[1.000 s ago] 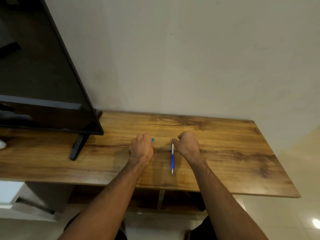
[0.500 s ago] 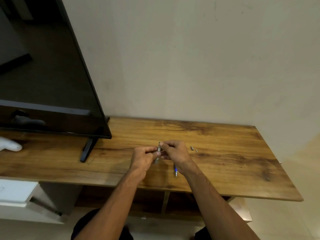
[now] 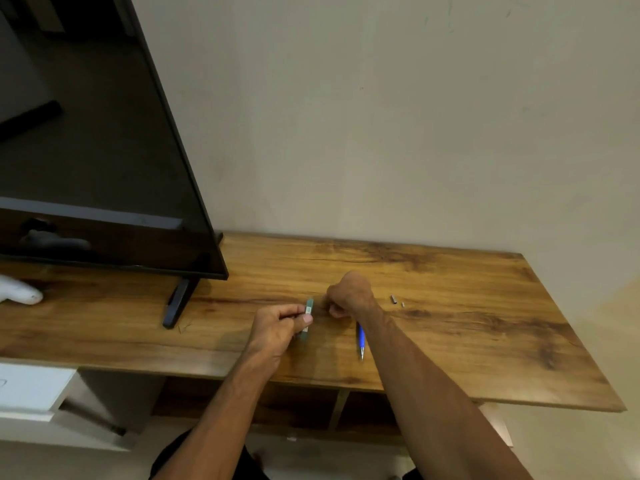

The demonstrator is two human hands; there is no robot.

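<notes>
My left hand [image 3: 277,323] pinches a small teal object with a white label [image 3: 307,315] between thumb and fingers, just above the wooden tabletop [image 3: 467,323]. My right hand [image 3: 349,296] is curled into a fist just right of the object, apart from it. Nothing shows inside the fist. A blue pen [image 3: 361,339] lies on the wood partly under my right forearm, tip toward me. Two tiny grey metal pieces [image 3: 393,299] lie to the right of my right hand.
A black television [image 3: 104,150] stands on the left of the tabletop on a dark foot [image 3: 176,304]. A white object [image 3: 19,292] lies at the far left. The wall runs behind the table, and open shelves [image 3: 304,407] sit below its front edge.
Both hands lifted off the tabletop and met on the small object. My right hand has since drawn away to the right, leaving the teal object in my left hand.
</notes>
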